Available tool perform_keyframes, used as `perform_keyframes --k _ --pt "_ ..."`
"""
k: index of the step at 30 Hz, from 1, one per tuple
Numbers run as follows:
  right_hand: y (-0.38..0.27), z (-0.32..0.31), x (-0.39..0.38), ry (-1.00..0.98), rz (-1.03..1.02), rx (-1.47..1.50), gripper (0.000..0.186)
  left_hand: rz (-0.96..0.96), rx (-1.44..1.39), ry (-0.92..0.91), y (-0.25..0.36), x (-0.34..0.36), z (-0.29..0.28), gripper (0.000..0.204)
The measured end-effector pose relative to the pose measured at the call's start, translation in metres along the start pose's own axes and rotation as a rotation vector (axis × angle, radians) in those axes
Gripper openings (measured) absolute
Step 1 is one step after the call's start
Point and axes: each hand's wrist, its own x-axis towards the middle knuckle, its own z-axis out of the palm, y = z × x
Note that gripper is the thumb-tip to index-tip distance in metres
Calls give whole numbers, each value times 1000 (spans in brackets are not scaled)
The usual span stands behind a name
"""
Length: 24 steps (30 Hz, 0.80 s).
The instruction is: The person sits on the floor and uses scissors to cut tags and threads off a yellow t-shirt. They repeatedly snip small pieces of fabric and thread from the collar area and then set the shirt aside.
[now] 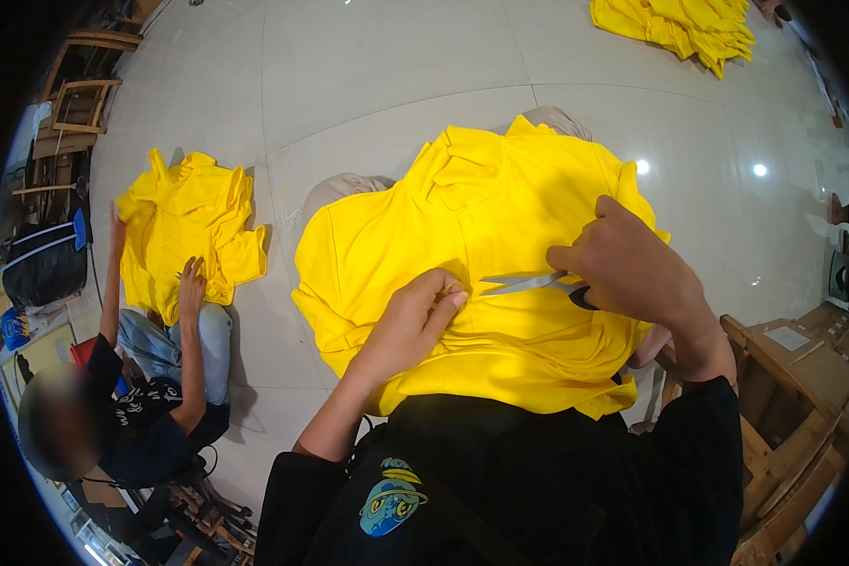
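Note:
Across my lap lies a yellow collared shirt (368,245), its collar facing away from me and its lower part bunched toward my body. My right hand (623,259) grips a pair of scissors (528,282) by the handles. The blades point left, slightly parted, just above the shirt front. Close to their tips, my left hand (415,316) rests at the front placket with thumb and fingers pinched together. Whatever is in that pinch is too small or hidden to make out.
To the left, a seated person (160,406) handles another yellow shirt (189,226). A yellow garment pile (684,33) lies on the tiled floor (396,57) at the far right. A wooden frame (783,377) stands near my right elbow. Wooden chairs (85,104) line the far left.

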Motion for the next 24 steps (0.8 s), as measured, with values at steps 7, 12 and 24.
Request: perform_keyframes --k 7,12,24 --pt "-3 15 4 77 -35 24 25 273 186 166 13 2 7 13" --pt "-5 22 13 128 -89 28 23 143 173 142 23 -2 6 16" --pt "-16 38 18 170 -180 -25 8 131 154 142 20 -8 10 13"
